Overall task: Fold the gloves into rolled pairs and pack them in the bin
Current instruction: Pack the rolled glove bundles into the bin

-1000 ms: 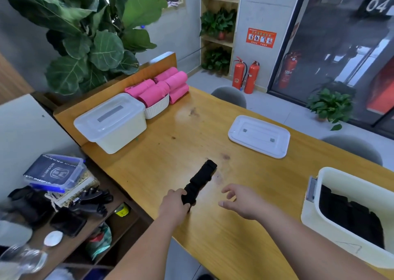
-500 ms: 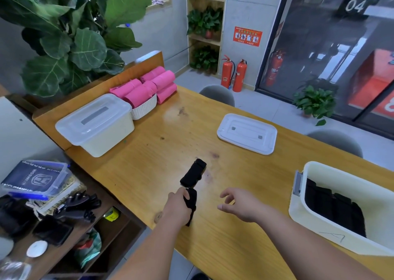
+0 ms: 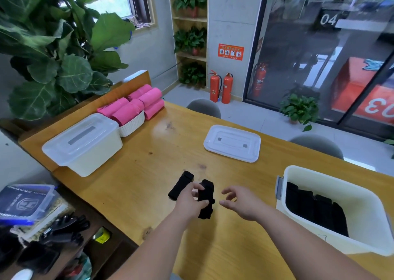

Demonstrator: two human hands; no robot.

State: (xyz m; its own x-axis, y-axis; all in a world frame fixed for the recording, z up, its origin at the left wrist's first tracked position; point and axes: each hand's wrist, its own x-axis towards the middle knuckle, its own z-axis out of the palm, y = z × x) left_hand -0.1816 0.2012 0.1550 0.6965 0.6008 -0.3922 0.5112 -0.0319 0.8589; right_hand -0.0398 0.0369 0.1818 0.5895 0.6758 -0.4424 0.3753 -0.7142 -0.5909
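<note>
Off right, the bin [image 3: 366, 211] has black rolls [image 3: 315, 209] packed; left hand [image 3: 187, 204] grips a glove [image 3: 207, 189], half-folded I think; right hand [image 3: 243, 205] loose, empty.

One head-worn wide-angle view, facing forward and down along the bench [image 3: 128, 194], near bench edge close under the lens, left hand [image 3: 188, 203] and right hand [image 3: 241, 205] over the bench, glass doors [image 3: 319, 55] beyond its far end
</note>
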